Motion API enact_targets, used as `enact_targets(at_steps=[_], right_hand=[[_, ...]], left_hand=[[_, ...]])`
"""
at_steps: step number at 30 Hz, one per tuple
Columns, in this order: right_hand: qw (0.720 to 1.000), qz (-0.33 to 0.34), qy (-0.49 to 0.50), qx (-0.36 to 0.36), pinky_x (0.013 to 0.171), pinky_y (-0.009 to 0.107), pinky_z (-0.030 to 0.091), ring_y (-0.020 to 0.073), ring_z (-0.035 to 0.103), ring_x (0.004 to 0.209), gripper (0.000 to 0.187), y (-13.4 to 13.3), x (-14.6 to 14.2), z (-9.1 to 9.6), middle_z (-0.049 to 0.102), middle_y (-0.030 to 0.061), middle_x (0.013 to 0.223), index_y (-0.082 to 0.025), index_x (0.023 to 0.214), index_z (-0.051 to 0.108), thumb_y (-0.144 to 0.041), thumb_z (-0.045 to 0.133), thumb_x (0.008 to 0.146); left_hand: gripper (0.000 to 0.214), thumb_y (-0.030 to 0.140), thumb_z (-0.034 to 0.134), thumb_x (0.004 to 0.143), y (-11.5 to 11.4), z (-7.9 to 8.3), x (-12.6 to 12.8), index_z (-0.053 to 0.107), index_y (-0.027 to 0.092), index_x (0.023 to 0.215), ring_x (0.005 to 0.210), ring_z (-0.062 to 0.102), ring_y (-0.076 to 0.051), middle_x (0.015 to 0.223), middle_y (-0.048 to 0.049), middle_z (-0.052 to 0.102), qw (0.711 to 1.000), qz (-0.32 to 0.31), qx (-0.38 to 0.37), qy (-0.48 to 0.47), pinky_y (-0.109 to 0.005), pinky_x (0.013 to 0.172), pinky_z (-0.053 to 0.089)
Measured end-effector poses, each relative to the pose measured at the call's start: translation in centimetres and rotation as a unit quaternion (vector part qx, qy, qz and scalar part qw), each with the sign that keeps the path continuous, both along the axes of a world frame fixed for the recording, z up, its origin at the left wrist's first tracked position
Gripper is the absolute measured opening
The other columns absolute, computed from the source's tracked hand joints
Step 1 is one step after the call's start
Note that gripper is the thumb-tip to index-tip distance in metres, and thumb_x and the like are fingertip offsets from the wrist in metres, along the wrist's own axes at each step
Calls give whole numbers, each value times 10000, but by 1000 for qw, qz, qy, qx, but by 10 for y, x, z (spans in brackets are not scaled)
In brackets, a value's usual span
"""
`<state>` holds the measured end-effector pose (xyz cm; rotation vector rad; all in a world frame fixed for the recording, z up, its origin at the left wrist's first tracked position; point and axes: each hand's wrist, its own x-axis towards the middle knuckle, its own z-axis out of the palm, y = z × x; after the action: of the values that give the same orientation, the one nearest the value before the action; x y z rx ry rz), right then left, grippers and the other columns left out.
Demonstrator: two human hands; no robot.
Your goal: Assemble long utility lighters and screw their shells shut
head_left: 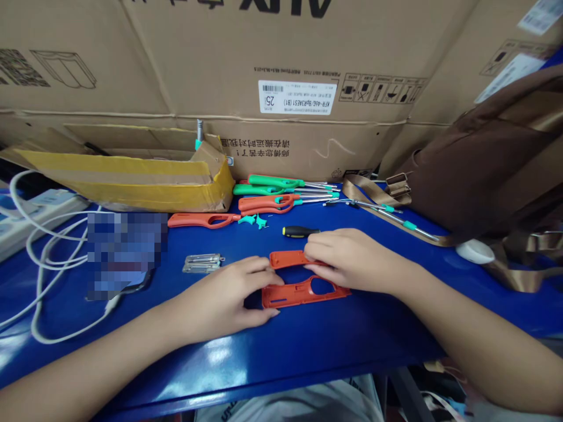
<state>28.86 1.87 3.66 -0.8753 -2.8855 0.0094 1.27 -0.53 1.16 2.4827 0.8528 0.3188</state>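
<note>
Two halves of an orange lighter shell lie side by side on the blue table. My right hand [341, 258] pinches the upper shell half [285, 259] near its right part, covering that end. My left hand [235, 290] is at the left ends, its fingers over the edge of the lower shell half [290, 293] and its thumb below it. That lower half lies with its hollow inside up. Just behind them is a black and yellow screwdriver [299, 231]. Clear fuel tanks [203, 263] lie left of the shells, and small teal triggers [259, 220] lie farther back.
Whole orange lighters [200, 220] and green lighters [272, 180] lie at the back. Metal lighter tubes [396, 217] lie at the right, beside a brown bag [475, 152]. A yellow-taped carton [145, 181], a blurred phone [125, 252] and white cables [41, 293] are left. A large box [185, 70] stands behind.
</note>
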Motion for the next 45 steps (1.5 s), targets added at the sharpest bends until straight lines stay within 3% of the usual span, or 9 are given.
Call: enact_targets(at_steps=[5,9,13,16,20,26,36,40,45], right_hand=[[999,13,-19,-42,781,324,420,200,611,872,191,3,-8,-14,671,34,932,-207,932,658,-342,572,1036],[999,-24,30,-33,832,347,432,207,624,910,221,9,-1,-7,691,59,981,-198,977,685,-350,541,1048],[979,-180,80,50,838,369,461,253,634,972,238,27,27,5,693,96,1029,-189,1010,679,-274,459,1042],[923,-379,39,63,754,370,478,293,633,1009,192,50,61,3,644,122,1177,-216,1094,666,-247,539,954],[892,-448,33,48,718,390,498,284,645,857,156,78,100,-15,639,150,1067,-181,999,699,-227,612,878],[895,-436,80,50,747,357,506,255,649,904,63,91,110,-30,700,79,1007,-220,862,673,-194,623,835],[881,-373,241,162,817,385,525,256,634,905,118,69,78,1,671,102,985,-220,986,567,-314,558,915],[912,-247,321,66,775,357,543,210,633,801,79,43,52,10,648,55,925,-241,965,531,-312,560,943],[965,-96,229,-83,731,307,511,177,601,787,47,10,29,5,651,42,935,-229,1006,579,-254,570,967]], left_hand=[[289,409,685,958,1,1,-2,693,200,1159,895,648,-220,1026,-48,703,990,-54,122,34,-347,802,485],[367,490,658,965,1,6,-2,681,201,1190,924,641,-230,1083,-65,715,983,-68,168,27,-360,805,479],[495,550,639,962,-2,5,0,609,228,1338,1155,621,-263,1312,-86,674,986,-73,150,27,-403,979,464],[631,618,626,943,0,1,-1,543,222,1427,1278,581,-287,1433,-101,624,985,-86,144,50,-444,1089,408],[586,616,617,949,5,2,-4,578,237,1394,1261,591,-290,1420,-85,639,985,-75,140,69,-452,1081,407],[407,455,654,952,7,10,-6,655,229,1291,1155,619,-283,1327,-81,674,983,-35,157,85,-436,1003,433],[312,404,587,1007,-4,2,7,640,243,1270,1053,597,-244,1196,-65,691,991,-47,116,54,-377,895,410],[312,314,637,934,-10,8,8,644,229,1234,979,614,-232,1119,-50,695,992,-38,90,80,-371,849,411],[222,285,676,835,-4,19,0,681,206,1043,898,623,-245,963,-43,692,986,-1,116,120,-380,831,429]])
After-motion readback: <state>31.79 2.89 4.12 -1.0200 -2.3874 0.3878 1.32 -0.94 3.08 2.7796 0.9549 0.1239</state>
